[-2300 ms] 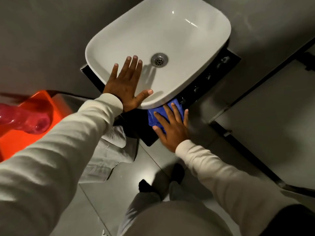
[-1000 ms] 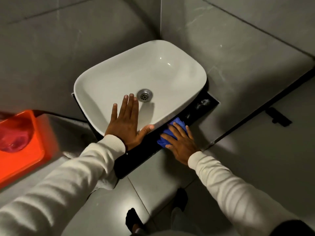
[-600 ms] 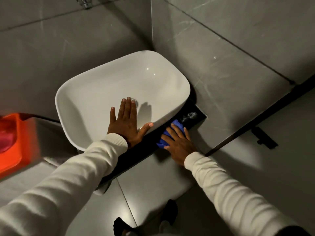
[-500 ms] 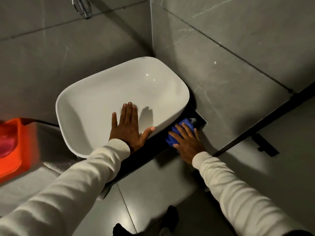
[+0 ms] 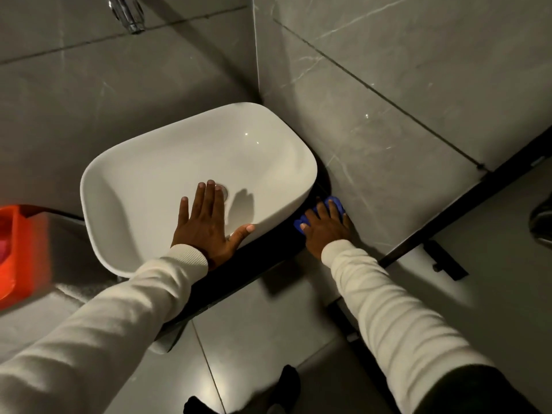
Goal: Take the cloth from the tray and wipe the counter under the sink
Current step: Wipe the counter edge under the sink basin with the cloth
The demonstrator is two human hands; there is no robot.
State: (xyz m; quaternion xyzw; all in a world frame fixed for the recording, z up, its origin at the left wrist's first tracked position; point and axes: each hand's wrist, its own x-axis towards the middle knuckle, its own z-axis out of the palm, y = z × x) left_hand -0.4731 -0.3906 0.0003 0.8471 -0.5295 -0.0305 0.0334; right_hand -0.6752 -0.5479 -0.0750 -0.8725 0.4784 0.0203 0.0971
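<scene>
A white oval sink sits on a narrow black counter. My left hand lies flat with fingers spread on the sink's near rim and inner wall, partly covering the drain. My right hand presses a blue cloth onto the counter at its right end, next to the grey tiled wall. Only the cloth's far edge and a left corner show past my fingers. The orange tray is at the left edge of the view.
A chrome tap sticks out of the wall above the sink. Grey marbled wall tiles close off the corner right of the sink. A black door frame strip runs diagonally at the right. My feet stand on the grey floor below.
My right hand has slid the blue cloth along the counter from under the sink's front edge to the right end by the wall. My left hand stays on the sink.
</scene>
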